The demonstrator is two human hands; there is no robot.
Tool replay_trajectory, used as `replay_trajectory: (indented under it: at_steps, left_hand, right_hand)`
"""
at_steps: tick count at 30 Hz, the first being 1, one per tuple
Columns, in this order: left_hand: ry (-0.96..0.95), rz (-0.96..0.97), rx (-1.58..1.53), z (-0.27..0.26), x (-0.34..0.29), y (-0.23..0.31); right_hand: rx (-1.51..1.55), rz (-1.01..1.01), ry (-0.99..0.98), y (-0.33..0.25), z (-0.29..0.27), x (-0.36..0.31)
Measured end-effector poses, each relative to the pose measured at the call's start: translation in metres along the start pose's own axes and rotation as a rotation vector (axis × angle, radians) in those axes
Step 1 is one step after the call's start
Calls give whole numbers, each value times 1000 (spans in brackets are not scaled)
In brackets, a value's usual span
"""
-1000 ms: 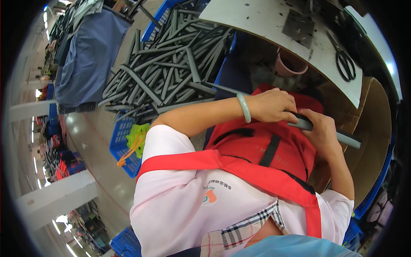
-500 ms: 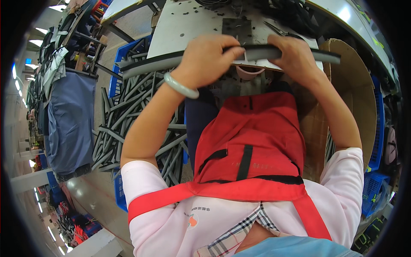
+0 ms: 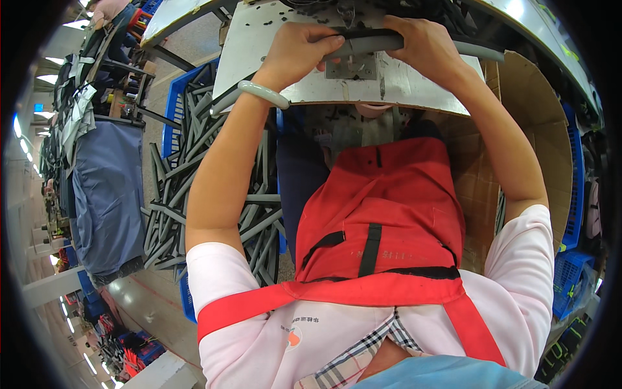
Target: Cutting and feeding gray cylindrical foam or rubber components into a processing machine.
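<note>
A long grey tube with a black strip along it (image 3: 369, 45) lies crosswise over the far part of the white worktable (image 3: 249, 55). My left hand (image 3: 299, 53) pinches it left of the middle, thumb and fingers closed. To the right, my right hand (image 3: 427, 48) is closed around it, leaving its right end sticking out past the knuckles. The tube's left part bends down behind my left wrist, which wears a pale bangle (image 3: 264, 94). Between my hands, a metal plate (image 3: 356, 69) shows in the tabletop just nearer than the tube. A small machine part (image 3: 346, 11) stands beyond it.
Many similar grey tubes (image 3: 188, 194) fill and overhang a blue crate (image 3: 173, 110) on my left. An opened cardboard box (image 3: 538, 117) stands at my right, with blue crates (image 3: 570, 279) beyond. Small black scraps dot the tabletop. A person (image 3: 109, 13) is at the far left.
Both hands have carried the tube farther away from me, from near the table's front edge to beyond the metal plate. Both keep their hold. Scissors seen earlier are now hidden behind my right hand.
</note>
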State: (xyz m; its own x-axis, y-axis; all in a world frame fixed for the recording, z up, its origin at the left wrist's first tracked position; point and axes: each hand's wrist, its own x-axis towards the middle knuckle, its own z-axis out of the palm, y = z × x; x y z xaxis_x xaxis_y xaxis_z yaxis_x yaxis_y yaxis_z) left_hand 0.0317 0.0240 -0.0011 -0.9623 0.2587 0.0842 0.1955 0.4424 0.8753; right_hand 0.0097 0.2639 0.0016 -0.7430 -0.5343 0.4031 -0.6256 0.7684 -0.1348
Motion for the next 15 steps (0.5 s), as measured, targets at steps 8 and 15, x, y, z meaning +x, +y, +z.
replay_trajectory:
  at_steps: [8,15]
  left_hand:
    - [25,63,42,-5,21,-10]
    - [217,0,17,-17,5,-1]
  right_hand:
    - [0,126,-220,1,-10,30]
    - [60,138,110,33,-1,-8]
